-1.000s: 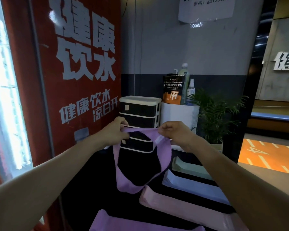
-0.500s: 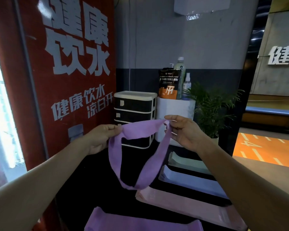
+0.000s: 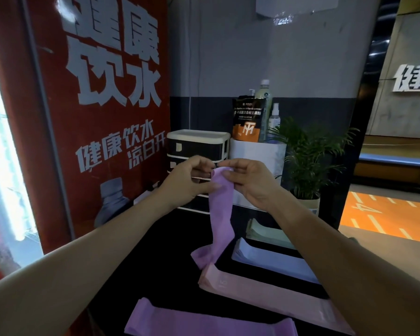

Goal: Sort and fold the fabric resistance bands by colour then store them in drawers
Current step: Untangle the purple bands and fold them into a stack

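Both hands are working up at chest height — your left hand (image 3: 189, 181) is pinching one side of the purple band (image 3: 221, 209) at its top, fingers curled onto the cloth, and your right hand (image 3: 249, 181) is pinching the other side, thumb and forefinger closed on the top edge. You're holding the band's top ends together, so it's hanging doubled and flat, its lower end touching the pink band (image 3: 264, 291) on the dark table (image 3: 160, 270). Judging by this, you're mid-fold on a purple one. Sorting looks largely done: a second purple band (image 3: 204, 323) is lying nearest you, with a blue band (image 3: 267, 259) and a green band (image 3: 267, 230) lying further back. Next you're probably needing to line the edges up, fold again, then free a hand for the drawers (image 3: 198, 146) behind — all looking closed.
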A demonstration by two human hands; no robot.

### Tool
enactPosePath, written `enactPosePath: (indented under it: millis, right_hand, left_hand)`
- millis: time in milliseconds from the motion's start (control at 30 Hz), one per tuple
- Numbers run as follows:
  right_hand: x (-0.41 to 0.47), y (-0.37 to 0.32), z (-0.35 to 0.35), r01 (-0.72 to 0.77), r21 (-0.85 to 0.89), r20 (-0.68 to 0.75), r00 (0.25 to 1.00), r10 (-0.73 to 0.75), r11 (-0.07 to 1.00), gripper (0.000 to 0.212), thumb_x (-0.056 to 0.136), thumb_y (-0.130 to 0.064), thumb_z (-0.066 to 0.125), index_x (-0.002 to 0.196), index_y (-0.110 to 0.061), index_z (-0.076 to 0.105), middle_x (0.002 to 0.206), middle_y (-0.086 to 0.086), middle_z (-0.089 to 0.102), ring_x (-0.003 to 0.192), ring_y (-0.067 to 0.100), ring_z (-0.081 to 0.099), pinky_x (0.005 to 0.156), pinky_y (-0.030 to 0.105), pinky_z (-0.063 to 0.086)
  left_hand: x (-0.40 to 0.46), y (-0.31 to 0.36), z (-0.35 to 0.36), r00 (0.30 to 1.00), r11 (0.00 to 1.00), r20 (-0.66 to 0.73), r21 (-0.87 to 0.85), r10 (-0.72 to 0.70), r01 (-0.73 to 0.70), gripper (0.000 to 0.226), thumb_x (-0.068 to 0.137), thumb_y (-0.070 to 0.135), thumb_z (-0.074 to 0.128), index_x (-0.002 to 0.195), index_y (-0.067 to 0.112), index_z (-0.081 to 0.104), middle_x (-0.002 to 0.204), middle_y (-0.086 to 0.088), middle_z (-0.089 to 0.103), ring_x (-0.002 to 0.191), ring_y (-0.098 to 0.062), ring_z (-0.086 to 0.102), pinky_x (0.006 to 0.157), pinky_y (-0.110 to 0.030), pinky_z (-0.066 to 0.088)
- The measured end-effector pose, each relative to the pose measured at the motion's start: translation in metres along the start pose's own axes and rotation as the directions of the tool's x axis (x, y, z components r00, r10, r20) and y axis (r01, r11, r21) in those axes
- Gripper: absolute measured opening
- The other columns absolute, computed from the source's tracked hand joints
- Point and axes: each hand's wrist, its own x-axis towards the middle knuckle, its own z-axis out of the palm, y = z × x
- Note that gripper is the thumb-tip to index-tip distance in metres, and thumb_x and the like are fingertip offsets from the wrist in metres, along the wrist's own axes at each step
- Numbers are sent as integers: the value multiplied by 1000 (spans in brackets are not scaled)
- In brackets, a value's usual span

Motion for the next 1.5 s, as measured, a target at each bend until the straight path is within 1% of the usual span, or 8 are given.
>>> enactPosePath:
  millis: [367,567,800,933,1033,1200,1367,1500]
  right_hand:
    - [1,-21,1,109,-488,-88,981,-173,866,21,94,-23,53,94,-10,70,73,-2,63,61,0,52,61,12,44]
    - [6,-30,6,202,-516,-32,967,-254,833,8,85,-12,66,93,-13,67,79,-5,62,61,-4,53,64,11,45]
    - [5,-36,15,272,-453,25,956,-292,849,10,86,-5,63,83,-13,67,74,-5,63,60,-6,56,59,8,45]
    - [-1,-36,11,223,-329,22,973,-229,918,10,85,0,62,87,-9,66,73,1,61,56,-3,58,54,9,45]
    - [-2,-32,4,92,-323,-89,988,-128,942,13,85,-2,62,94,-12,62,77,0,56,64,3,54,58,14,43]
    - [-8,-32,1,-281,-73,-158,951,267,957,30,92,-36,55,79,-10,64,74,6,61,67,15,54,66,25,47]
    - [-5,-27,15,-175,-326,-164,978,126,929,17,88,-21,64,91,-4,66,85,11,60,73,16,53,65,24,47]
    - [-2,-21,10,-103,-294,-285,958,15,950,19,90,-9,58,71,-7,59,81,13,57,74,20,53,80,38,53]
  left_hand:
    - [14,21,7,977,995,-187,12,99,-98,15,94,20,52,89,12,64,84,0,62,77,-6,55,71,-16,46]
    - [16,24,-2,976,992,-179,16,122,-121,24,95,23,50,88,5,63,83,-15,63,74,-23,58,70,-33,49]
    - [7,24,-4,980,927,82,-319,-181,198,28,99,35,38,110,24,61,113,-3,64,105,-16,59,91,-31,47]
    - [2,26,7,963,853,176,-451,-206,265,22,96,27,46,95,21,67,82,2,67,76,-8,63,67,-20,54]
    - [5,21,13,960,823,129,-494,-248,279,20,95,27,48,98,15,65,91,-4,63,80,-15,58,78,-28,50]
    - [5,11,16,980,949,50,-245,-193,199,30,96,29,47,106,4,60,96,-14,60,88,-20,50,82,-33,37]
    - [1,10,18,992,984,58,-136,-108,115,14,95,26,49,90,19,60,91,-2,64,84,-12,55,77,-24,42]
    - [-4,-7,7,986,991,108,65,-125,118,12,84,21,68,82,23,56,83,3,60,75,-10,55,66,-23,43]
